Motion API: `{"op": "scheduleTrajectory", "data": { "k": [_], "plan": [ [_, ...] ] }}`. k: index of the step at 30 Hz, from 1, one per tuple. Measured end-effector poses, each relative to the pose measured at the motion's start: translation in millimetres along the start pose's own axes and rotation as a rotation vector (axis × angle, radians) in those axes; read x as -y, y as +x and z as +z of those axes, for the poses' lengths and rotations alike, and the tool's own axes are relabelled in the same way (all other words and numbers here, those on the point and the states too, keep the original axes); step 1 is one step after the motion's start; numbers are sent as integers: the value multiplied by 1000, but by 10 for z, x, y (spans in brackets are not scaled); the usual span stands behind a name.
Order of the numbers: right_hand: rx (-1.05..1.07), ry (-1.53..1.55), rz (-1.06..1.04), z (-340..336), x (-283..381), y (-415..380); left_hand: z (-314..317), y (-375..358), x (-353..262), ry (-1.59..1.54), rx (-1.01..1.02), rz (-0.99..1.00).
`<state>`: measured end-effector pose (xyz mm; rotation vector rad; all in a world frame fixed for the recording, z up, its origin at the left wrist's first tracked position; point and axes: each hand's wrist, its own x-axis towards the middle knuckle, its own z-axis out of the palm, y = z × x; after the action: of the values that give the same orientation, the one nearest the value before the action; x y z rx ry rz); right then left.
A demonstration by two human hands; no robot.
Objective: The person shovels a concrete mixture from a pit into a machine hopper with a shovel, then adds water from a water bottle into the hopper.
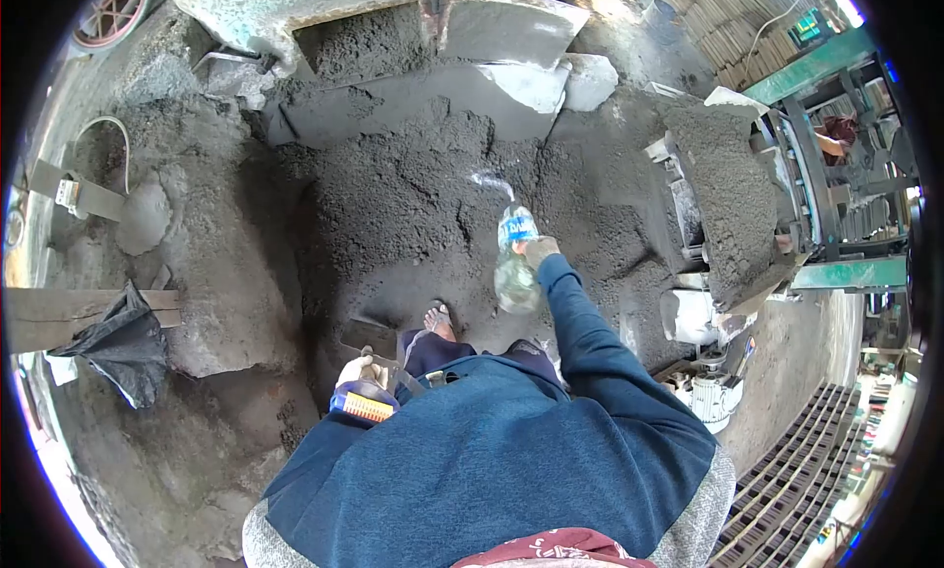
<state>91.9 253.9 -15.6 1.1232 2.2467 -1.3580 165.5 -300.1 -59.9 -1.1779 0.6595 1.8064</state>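
Note:
My right hand [542, 250], in a worn glove, grips a clear plastic bottle [516, 278] with a blue label. The bottle is tilted with its neck away from me, and water [492, 183] streams from its mouth onto a heap of dark grey wet mix [393, 199]. Close to my left hip, my left hand [362, 371], in a pale glove, is closed; what it holds is hard to make out. Beside that hand are a flat grey blade-like piece [374, 334] and a purple-blue item with an orange label [366, 407].
A tray heaped with grey mix [728, 209] stands on the right beside a green metal frame [836, 275]. White-grey slabs [536, 86] edge the pit ahead. On the left are a raised block [221, 234] and a black plastic bag [123, 347] on a wooden beam. A motor [710, 399] sits right.

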Motion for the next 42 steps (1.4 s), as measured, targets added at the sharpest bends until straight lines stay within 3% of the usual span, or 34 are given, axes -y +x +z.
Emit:
{"op": "scheduleTrajectory", "data": {
  "k": [5,8,11,14,16,19,23,25,26,28,29,30,32,33,34,36,39,42],
  "plan": [
    [40,163,18,353,786,-284,-143,83,-76,-36,-10,-38],
    [262,6,-76,715,972,-164,-186,24,-55,100,-79,16],
    [365,17,-105,1078,1152,-393,-92,-131,-2,-15,-20,43],
    [531,-321,-168,1461,940,-180,-173,-151,16,-42,-82,2],
    [497,-521,-265,1611,742,-42,-209,-171,70,-56,-50,70],
    [451,-530,-82,1418,626,-267,-200,-240,130,-23,-132,79],
    [323,-486,120,1133,676,-560,-274,-279,214,-84,-84,133],
    [255,-368,106,1323,391,-374,-248,-277,231,-55,-102,164],
    [395,-917,-371,1525,245,-121,-268,-268,235,-37,-103,133],
    [650,-1021,-618,1766,483,-127,-396,-138,214,-14,-110,91],
    [632,-1130,-690,1909,735,-289,-465,-55,236,49,-184,128],
    [612,-1236,-763,2054,979,-479,-531,-30,223,27,-144,80],
    [714,-1312,-1109,2506,981,-312,-407,-196,248,-173,176,88],
    [788,-1336,-1183,2599,1095,-332,-308,-268,264,-198,142,84],
    [764,-1334,-1144,2661,1155,-400,-269,-309,293,-187,151,97],
    [711,-1339,-1061,2707,1286,-503,-305,-217,338,-160,-16,81],
    [749,-1325,-930,2393,1260,-494,-357,-208,422,-135,-38,144],
    [473,-1183,-575,1881,808,-24,-230,-498,307,-40,-9,-32]
  ]
}}
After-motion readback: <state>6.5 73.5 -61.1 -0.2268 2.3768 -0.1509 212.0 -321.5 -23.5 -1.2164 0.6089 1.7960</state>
